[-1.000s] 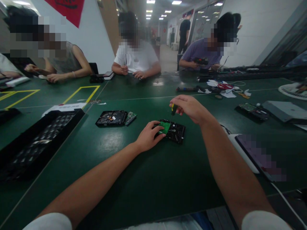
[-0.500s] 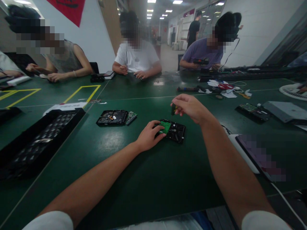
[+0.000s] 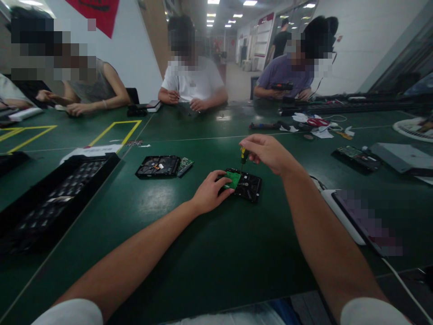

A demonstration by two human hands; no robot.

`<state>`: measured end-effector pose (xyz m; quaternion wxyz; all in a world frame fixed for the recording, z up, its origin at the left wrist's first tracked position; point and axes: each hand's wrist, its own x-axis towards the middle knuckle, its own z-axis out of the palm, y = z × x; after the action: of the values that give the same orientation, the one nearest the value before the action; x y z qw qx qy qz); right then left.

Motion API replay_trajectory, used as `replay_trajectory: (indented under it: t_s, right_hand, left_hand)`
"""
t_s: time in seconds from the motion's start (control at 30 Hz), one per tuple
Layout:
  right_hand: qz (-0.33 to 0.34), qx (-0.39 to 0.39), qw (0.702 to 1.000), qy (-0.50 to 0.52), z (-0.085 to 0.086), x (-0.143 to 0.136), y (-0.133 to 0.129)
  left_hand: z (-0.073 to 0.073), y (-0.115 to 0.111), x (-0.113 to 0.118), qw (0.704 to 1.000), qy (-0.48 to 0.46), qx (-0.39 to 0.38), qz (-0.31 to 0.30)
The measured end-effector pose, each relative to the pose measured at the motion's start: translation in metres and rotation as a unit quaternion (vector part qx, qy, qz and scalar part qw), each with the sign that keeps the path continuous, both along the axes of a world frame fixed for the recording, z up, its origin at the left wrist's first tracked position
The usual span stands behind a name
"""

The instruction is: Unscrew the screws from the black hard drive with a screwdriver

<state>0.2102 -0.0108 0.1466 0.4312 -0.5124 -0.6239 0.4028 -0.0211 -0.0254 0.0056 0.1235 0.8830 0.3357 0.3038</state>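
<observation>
In front of me on the green table lies a black hard drive (image 3: 251,187) with a green circuit board (image 3: 233,179) on its left part. My left hand (image 3: 209,193) grips the drive's left end, fingers over the board and thumb at the near edge. Pinched in my right hand (image 3: 265,152) is a small screwdriver (image 3: 243,155) with a yellow-and-black handle. It stands nearly upright, its shaft reaching down to the board's right edge; the tip is too small to make out. A second hard drive (image 3: 158,166) sits to the left, beside a loose circuit board (image 3: 186,166).
A long black tray (image 3: 98,163) stands at the left. To the right are another drive (image 3: 358,158), a grey box (image 3: 402,157) and a phone-like device (image 3: 367,221) on a white stand with a cable. Several people work across the table (image 3: 189,253).
My right-hand fingers have shifted on the screwdriver, showing more of its yellow handle. My left hand and the drive stay in place.
</observation>
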Motion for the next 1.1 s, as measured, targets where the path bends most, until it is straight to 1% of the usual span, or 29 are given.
replay_trajectory:
  t_s: [0.1, 0.27, 0.5, 0.6, 0.73, 0.9, 0.97, 1.1]
  right_hand:
    - [-0.002, -0.011, 1.0, 0.018, 0.0016, -0.0002, -0.0021]
    - [0.016, -0.032, 0.999, 0.035, 0.0048, -0.0023, -0.0031]
    - [0.013, -0.053, 0.997, 0.059, 0.0043, -0.0028, -0.0036]
    - [0.001, -0.056, 0.996, 0.071, 0.0033, -0.0031, -0.0024]
    - [-0.007, -0.047, 0.998, 0.051, 0.0014, -0.0017, 0.0014]
    - [0.016, -0.007, 1.0, 0.001, 0.0009, 0.0009, 0.0013]
    - [0.016, -0.008, 1.0, 0.003, 0.0018, 0.0003, -0.0005]
    - [-0.006, -0.033, 0.999, 0.032, 0.0027, -0.0019, -0.0016]
  left_hand:
    - [0.0005, 0.0002, -0.0002, 1.0, 0.001, 0.001, -0.001]
    - [0.0026, -0.0008, -0.0004, 1.0, -0.006, 0.002, -0.004]
    - [0.003, -0.0012, 0.0001, 1.0, -0.007, -0.003, -0.004]
    - [0.0024, -0.001, 0.0005, 1.0, -0.011, -0.001, -0.003]
    - [0.0006, -0.0006, 0.0005, 1.0, -0.007, 0.0, 0.0]
    - [0.0008, -0.0007, 0.0001, 1.0, -0.007, -0.001, 0.0]
    - [0.0014, -0.0007, 0.0, 1.0, -0.007, 0.0, -0.002]
    - [0.0015, -0.0002, -0.0003, 1.0, -0.01, 0.001, -0.005]
